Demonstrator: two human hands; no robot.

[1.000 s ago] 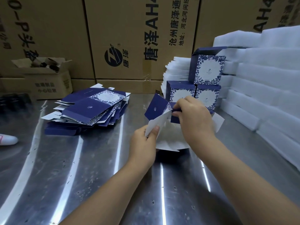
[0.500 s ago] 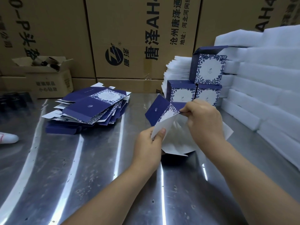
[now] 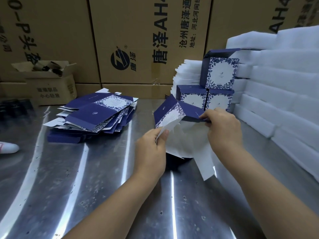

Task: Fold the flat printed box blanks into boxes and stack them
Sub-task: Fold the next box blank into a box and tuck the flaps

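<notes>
Well left of the left hand, one loose pile of flat blanks lies on the tabletop, with a strip of steel between them. The left hand pinches the white lower edge of one half-folded blank. The right hand pinches its blue flap. Just beyond the right hand stand three folded boxes, two below and one on top.

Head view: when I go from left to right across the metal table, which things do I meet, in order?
White rounded object at the left edge → pile of flat blanks → left hand → half-folded blank → right hand → white foam sheets.
</notes>
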